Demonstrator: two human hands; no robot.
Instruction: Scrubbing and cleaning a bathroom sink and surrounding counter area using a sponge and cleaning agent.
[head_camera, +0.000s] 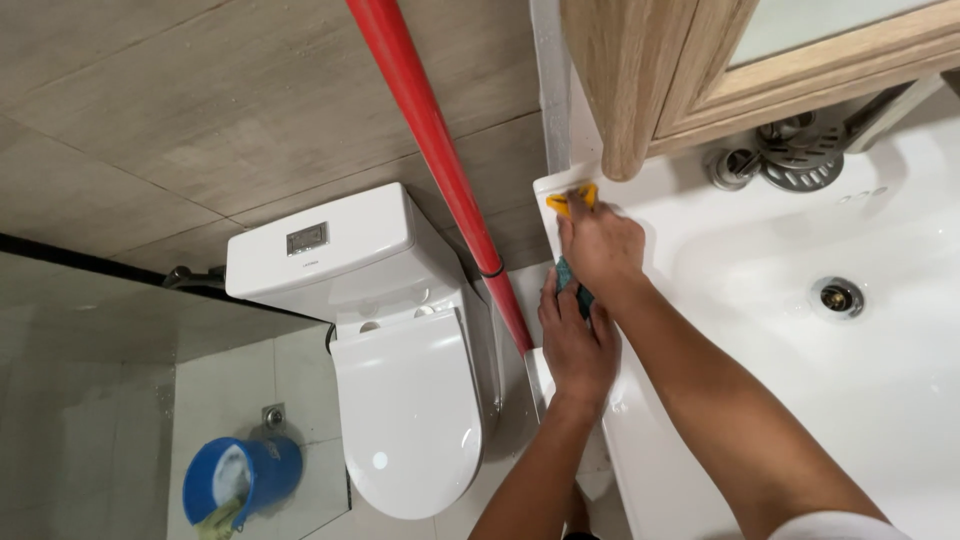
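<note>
Head view of a bathroom, looking down. The right hand (598, 245) lay flat on the back left corner of the white washbasin (880, 400), its fingers closed over a yellow sponge (572, 199) that showed only at the fingertips, just under the wooden mirror cabinet (640, 70). The left hand (577, 345) rested on the basin's left rim, just in front of the right, its fingers pressed down on a teal cloth (570, 280) of which a small part showed between the two hands; the hands touched or nearly touched.

The step in hand appeared to be the scrubbing of the basin's left edge and corner, with most of the bowl and the area round the drain (837, 296) not yet reached. The next move would seem to call for firm downward pressure while the sponge was drawn along the rim, the left hand steadying or following with the cloth, and for care near the chrome tap (795, 160).

A red mop handle (440, 160) leaned against the tiled wall beside the basin. A white toilet (400, 360), lid shut, stood to the left, and a blue bucket (242, 478) stood on the floor, well apart.
</note>
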